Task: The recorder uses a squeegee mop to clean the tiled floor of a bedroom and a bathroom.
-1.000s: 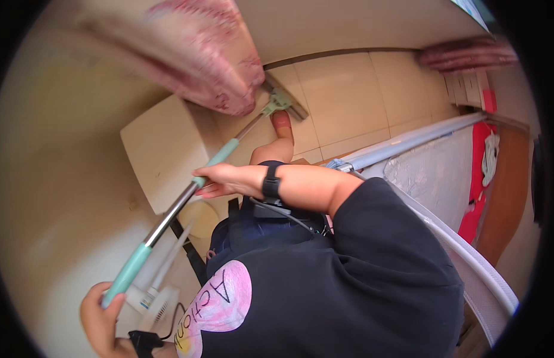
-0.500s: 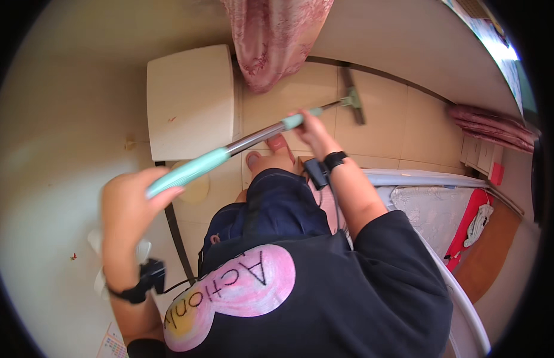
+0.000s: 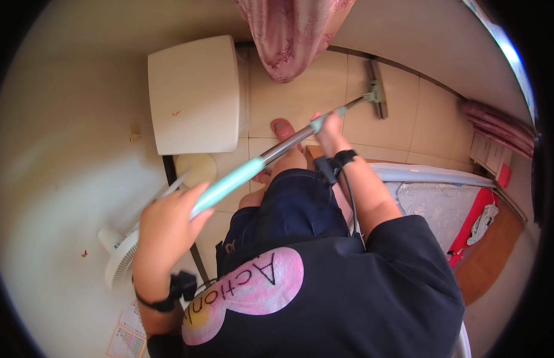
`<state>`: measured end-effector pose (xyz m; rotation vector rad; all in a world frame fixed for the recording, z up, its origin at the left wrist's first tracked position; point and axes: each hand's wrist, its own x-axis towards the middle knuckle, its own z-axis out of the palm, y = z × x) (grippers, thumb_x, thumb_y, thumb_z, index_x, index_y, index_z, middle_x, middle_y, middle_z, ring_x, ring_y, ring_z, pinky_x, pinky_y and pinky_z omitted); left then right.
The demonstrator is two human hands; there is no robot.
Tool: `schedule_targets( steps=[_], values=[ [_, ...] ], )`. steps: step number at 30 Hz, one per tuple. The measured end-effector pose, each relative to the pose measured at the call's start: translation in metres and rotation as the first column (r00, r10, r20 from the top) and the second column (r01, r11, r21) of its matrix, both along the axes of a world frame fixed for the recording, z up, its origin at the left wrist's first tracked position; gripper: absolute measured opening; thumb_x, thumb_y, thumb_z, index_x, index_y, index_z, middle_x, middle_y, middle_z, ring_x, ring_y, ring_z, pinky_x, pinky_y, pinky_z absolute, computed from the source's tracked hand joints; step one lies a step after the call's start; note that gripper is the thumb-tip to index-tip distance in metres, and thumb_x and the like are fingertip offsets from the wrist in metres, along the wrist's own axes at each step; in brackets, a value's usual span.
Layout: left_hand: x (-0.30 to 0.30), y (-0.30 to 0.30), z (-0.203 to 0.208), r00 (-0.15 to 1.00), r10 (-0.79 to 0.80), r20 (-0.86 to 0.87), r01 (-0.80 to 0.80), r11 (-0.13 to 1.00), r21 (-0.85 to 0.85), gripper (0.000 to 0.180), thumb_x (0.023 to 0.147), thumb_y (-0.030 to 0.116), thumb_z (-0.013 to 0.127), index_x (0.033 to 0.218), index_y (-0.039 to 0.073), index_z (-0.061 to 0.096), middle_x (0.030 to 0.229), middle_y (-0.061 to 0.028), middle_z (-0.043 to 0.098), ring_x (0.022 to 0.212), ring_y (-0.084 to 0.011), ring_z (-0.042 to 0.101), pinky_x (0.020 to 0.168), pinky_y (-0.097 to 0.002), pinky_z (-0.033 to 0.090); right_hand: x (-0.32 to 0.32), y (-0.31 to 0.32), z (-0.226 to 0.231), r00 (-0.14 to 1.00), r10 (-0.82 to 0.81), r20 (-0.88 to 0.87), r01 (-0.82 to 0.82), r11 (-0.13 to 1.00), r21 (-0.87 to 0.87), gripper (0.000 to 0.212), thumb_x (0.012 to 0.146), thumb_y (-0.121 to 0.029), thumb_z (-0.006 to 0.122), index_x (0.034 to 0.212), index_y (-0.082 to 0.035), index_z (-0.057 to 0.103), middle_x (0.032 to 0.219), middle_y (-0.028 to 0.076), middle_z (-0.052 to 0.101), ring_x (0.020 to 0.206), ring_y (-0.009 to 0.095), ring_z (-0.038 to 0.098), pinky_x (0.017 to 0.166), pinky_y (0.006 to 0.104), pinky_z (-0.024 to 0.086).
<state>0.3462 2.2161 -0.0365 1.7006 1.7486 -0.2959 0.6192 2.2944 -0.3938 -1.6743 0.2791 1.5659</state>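
A long mop (image 3: 287, 146) with a mint-green grip and a brown-grey pole slants across the view in front of my legs. My left hand (image 3: 168, 225) is wrapped round the grip's near end. Farther along the pole, my right hand (image 3: 331, 136) closes round the pale green collar. The flat, dark-edged mop head (image 3: 377, 92) lies on the tiled floor (image 3: 301, 89) at the far right, close to the wall base. Its underside is hidden.
Ahead on the left stands a white-topped table (image 3: 193, 98). A pink curtain (image 3: 292, 42) hangs beside it. A white fan (image 3: 123, 259) is by my left arm. On my right is a bed (image 3: 432, 206) with a metal frame; folded pink curtain cloth (image 3: 494, 125) lies beyond.
Both hands and the mop have shifted to the right, and the mop head has slid right along the floor. One foot has stepped forward. The view has moved slightly.
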Motion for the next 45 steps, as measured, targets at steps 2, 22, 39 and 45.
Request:
schedule_targets(
  steps=[2, 22, 39, 45],
  values=[
    [-0.02, -0.037, 0.038, 0.985, 0.155, -0.074, -0.157, 0.987, -0.023, 0.038, 0.071, 0.02, 0.068, 0.107, 0.011, 0.06, 0.076, -0.0126, 0.06, 0.067, -0.0311, 0.058, 0.059, -0.0385, 0.044, -0.061, -0.014, 0.044, 0.986, 0.037, -0.163, -0.06, 0.989, -0.138, 0.044, 0.095, -0.041, 0.022, 0.09, -0.001, 0.04, 0.061, 0.014, 0.051, 0.051, 0.026, 0.051, 0.048, 0.0379, 0.047],
    [-0.022, -0.288, 0.151, 0.915, 0.383, -0.125, -0.397, 0.909, -0.126, 0.059, 0.062, 0.0, 0.063, 0.119, 0.013, 0.055, 0.083, -0.0185, 0.059, 0.071, -0.0337, 0.056, 0.062, -0.037, 0.044, -0.196, -0.178, 0.11, 0.517, 0.809, -0.278, -0.856, 0.485, -0.182, 0.032, 0.093, -0.031, 0.037, 0.11, -0.005, 0.04, 0.092, 0.011, 0.055, 0.075, 0.026, 0.062, 0.064, 0.0411, 0.055],
    [-0.018, -0.289, 0.18, 0.99, 0.079, -0.115, -0.068, 0.993, 0.092, 0.056, 0.061, 0.001, 0.062, 0.115, 0.011, 0.056, 0.086, -0.0173, 0.06, 0.073, -0.033, 0.056, 0.064, -0.0366, 0.044, -0.086, -0.207, 0.107, 0.45, 0.793, -0.412, -0.76, 0.582, 0.29, 0.017, 0.087, -0.021, 0.047, 0.091, -0.004, 0.048, 0.081, 0.012, 0.059, 0.069, 0.024, 0.062, 0.062, 0.0373, 0.055],
    [-0.014, -0.201, 0.078, 0.976, -0.019, 0.216, -0.004, 0.995, 0.103, 0.051, 0.069, 0.005, 0.061, 0.117, 0.017, 0.053, 0.075, -0.0123, 0.058, 0.068, -0.0316, 0.056, 0.061, -0.0401, 0.044, 0.025, -0.15, 0.009, 0.787, 0.61, -0.09, -0.607, 0.792, 0.064, 0.018, 0.085, -0.022, 0.051, 0.088, -0.005, 0.046, 0.074, 0.009, 0.055, 0.067, 0.023, 0.059, 0.059, 0.0357, 0.053]
  ],
)
